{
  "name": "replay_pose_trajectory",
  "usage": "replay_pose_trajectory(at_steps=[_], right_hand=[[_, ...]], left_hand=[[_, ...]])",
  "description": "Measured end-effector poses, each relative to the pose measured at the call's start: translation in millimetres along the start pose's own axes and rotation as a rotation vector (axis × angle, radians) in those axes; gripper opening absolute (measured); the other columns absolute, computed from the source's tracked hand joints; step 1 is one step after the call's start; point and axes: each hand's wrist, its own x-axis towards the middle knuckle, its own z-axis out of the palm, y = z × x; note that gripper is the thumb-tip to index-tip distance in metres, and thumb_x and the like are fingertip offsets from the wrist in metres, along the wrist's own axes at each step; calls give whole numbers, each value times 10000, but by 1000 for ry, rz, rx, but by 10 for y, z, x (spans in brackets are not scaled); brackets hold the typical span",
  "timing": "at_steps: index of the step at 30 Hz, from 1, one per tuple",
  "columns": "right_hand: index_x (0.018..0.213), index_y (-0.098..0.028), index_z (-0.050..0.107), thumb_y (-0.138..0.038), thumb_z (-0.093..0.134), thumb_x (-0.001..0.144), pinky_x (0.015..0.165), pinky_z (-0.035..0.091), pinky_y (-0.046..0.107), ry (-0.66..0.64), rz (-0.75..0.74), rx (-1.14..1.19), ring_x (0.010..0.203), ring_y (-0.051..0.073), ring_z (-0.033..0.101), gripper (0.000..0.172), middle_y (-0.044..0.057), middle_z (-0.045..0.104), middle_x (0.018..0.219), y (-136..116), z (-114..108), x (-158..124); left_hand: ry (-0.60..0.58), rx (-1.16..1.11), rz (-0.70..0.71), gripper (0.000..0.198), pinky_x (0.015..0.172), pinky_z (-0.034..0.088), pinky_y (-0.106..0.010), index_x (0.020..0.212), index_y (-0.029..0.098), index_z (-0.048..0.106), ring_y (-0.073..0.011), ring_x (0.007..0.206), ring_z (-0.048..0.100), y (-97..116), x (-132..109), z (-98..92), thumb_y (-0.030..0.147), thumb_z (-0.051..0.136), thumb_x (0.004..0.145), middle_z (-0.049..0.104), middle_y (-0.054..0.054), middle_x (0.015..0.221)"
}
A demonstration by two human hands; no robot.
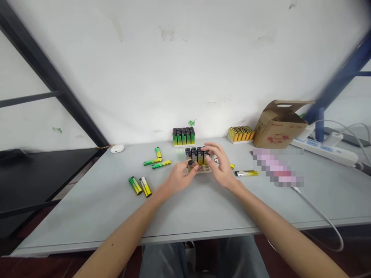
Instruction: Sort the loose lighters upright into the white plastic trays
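A white tray (203,170) with several upright lighters stands in the middle of the grey table (185,208). My left hand (179,177) pinches one lighter (191,165) upright at the tray's front left corner. My right hand (220,164) hovers over the tray's right side, fingers spread and slightly blurred, touching the tops of the lighters. Loose green-yellow lighters lie to the left: a pair (140,186) near my left forearm and three more (156,159) further back. One yellow lighter (246,173) lies right of the tray.
A full tray of green lighters (183,137) and a tray of yellow lighters (240,134) stand by the wall. A cardboard box (278,124), a white power strip (324,148) with cable, and a white disc (117,148) also sit on the table. A black shelf (37,173) is left.
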Motion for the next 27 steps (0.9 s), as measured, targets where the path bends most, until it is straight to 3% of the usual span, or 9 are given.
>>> replay_pose_trajectory(at_steps=[3,7,10,14,20,27], right_hand=[[1074,-204,612,-346,374,977,966,453,406,194,66,-79,1157,222,536,293,108,577,1169,123,-47,48],[1051,-198,610,-356,360,980,958,455,407,291,101,-147,1087,214,559,304,102,592,1108,265,-81,71],[1054,-197,609,-353,352,981,960,451,407,264,89,-176,1104,217,551,309,104,587,1116,291,-83,62],[1080,-201,599,-354,349,982,937,458,402,189,86,-200,1129,224,540,309,108,569,1167,270,-60,32],[1107,-201,588,-356,345,983,910,469,397,138,95,-185,1134,228,539,314,113,554,1200,270,-32,7],[1120,-203,580,-370,335,984,913,466,395,119,105,-176,1118,227,543,327,113,549,1198,285,-21,0]], left_hand=[[74,-196,-112,228,736,476,-283,867,157,617,-164,782,634,34,24,-13,342,493,916,689,-57,854],[92,-445,-262,180,502,376,-231,826,153,567,-93,468,448,1,47,-63,329,539,850,602,-9,612],[35,-636,-315,297,431,257,-212,764,145,569,-71,422,300,-23,69,-118,427,516,838,458,29,521],[-11,-861,-451,451,473,319,-217,626,174,448,-81,445,299,17,105,-180,511,342,905,306,45,531],[-25,-1023,-518,443,482,348,-228,603,188,360,-100,460,330,60,126,-204,468,260,931,279,35,572],[-5,-1013,-554,393,467,322,-214,605,190,344,-99,453,297,73,133,-179,386,239,929,257,40,567]])
